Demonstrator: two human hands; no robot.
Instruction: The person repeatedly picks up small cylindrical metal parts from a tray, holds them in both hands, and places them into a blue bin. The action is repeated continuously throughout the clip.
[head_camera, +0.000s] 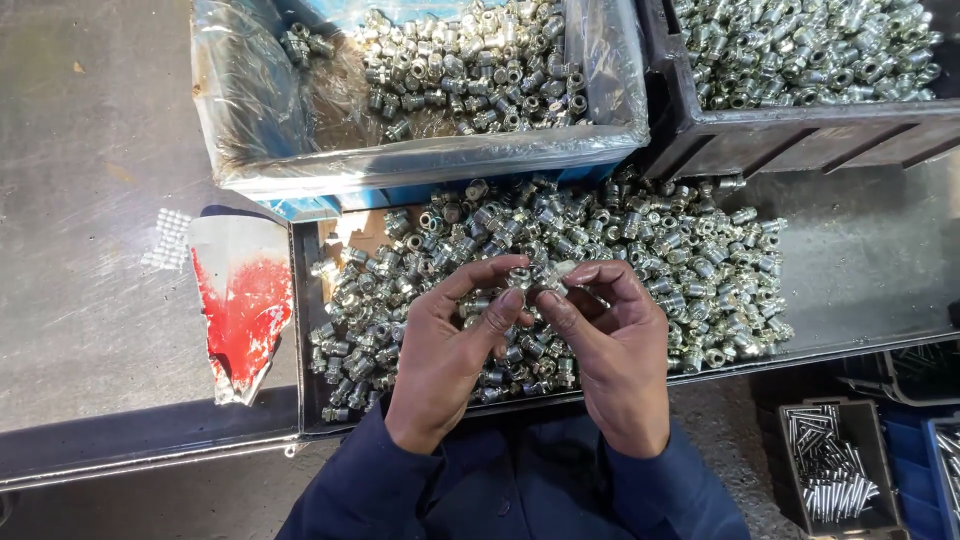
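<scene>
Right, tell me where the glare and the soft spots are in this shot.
Head view: glare whitens the plastic liner of the blue box and a patch of the metal table; the fittings in the tray glint but stay sharp; the left hand and right hand are evenly lit; frame corners look darker.

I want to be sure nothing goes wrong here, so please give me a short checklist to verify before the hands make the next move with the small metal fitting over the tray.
1. Fitting pinched between fingertips of both hands: ok, left hand and right hand meet on it.
2. Hands are above the tray, so a dropped part lands in the pile of fittings: ok.
3. Second piece mates squarely with the fitting: cannot tell, fingers hide it.
4. Plastic-lined box has room: ok, partly filled.
5. Black bin sits steady: cannot tell.
6. Red and white scrap is apart from the hands: ok.
</scene>
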